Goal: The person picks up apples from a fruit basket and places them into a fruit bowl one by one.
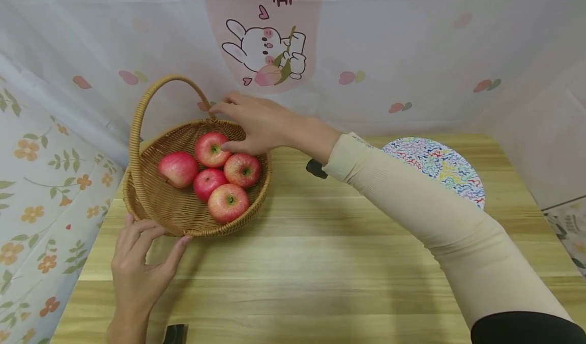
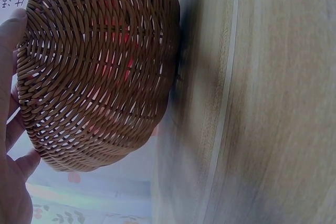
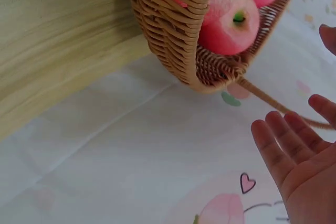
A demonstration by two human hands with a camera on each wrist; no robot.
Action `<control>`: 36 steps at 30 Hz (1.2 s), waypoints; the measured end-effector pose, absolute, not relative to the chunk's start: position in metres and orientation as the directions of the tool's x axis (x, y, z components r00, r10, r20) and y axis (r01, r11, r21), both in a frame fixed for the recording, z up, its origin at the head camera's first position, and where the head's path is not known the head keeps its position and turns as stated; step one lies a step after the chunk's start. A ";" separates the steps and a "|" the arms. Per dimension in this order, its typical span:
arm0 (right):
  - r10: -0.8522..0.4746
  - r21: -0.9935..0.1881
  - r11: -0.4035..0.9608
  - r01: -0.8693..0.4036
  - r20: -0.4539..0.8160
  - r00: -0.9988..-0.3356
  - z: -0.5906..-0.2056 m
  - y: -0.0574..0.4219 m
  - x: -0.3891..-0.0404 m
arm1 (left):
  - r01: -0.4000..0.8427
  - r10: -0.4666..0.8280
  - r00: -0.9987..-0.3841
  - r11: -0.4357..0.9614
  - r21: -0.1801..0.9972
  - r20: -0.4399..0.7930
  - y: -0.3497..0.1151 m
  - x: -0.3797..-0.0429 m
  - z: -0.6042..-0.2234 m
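Observation:
A wicker basket [image 1: 183, 217] with a tall arched handle stands at the left of the table, holding several red apples [image 1: 229, 203]. At its near rim, my left hand [image 1: 142, 260] holds on with the fingers and thumb; the left wrist view shows the woven side of the basket [image 2: 100, 72] with the hand [image 2: 13, 182] along its rim. Over the far right rim, near the handle's base, hovers my right hand [image 1: 263, 122]. Its fingers are spread and extended, and in the right wrist view the hand [image 3: 310, 166] grips nothing, with apples [image 3: 231, 24] beyond.
A round board with a multicoloured squiggle pattern [image 1: 458, 173] lies at the table's back right, partly behind my right sleeve [image 1: 403, 191]. The wooden table [image 1: 320, 267] meets a white printed curtain [image 1: 389, 54] at the back. Floral cloth [image 1: 41, 191] hangs at left.

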State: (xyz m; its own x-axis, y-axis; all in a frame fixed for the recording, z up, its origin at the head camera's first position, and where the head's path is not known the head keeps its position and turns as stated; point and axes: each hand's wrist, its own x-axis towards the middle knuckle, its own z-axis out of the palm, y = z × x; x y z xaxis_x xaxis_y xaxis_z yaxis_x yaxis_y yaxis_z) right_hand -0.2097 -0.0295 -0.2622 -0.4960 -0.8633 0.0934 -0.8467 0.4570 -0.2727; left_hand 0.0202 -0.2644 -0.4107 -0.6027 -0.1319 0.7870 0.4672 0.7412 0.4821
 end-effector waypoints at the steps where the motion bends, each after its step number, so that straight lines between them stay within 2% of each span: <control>1: -0.868 -0.268 0.454 -0.850 0.084 -0.490 -0.262 -0.032 -0.210 | 0.468 -0.130 -0.601 0.742 0.479 0.789 -0.265 0.020 -0.410; 16: -0.869 -0.234 0.490 -0.840 -0.050 -0.493 -0.274 -0.071 -0.220 | 0.474 -0.123 -0.607 0.736 0.482 0.785 -0.264 0.019 -0.411; 25: -0.845 -0.155 0.530 -0.834 -0.185 -0.502 -0.275 -0.088 -0.224 | 0.464 -0.128 -0.603 0.747 0.477 0.788 -0.267 0.020 -0.410; 36: -0.827 -0.165 0.554 -0.816 -0.228 -0.514 -0.288 -0.103 -0.228 | 0.476 -0.128 -0.600 0.737 0.481 0.790 -0.267 0.020 -0.410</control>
State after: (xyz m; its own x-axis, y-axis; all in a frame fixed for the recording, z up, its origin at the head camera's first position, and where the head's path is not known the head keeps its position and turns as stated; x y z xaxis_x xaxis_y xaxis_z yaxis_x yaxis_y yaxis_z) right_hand -0.2276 -0.1030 -0.2877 -0.5145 -0.8265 -0.2284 -0.8163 0.5536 -0.1647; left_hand 0.0197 -0.2666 -0.4098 -0.6000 -0.1282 0.7897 0.4756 0.7366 0.4809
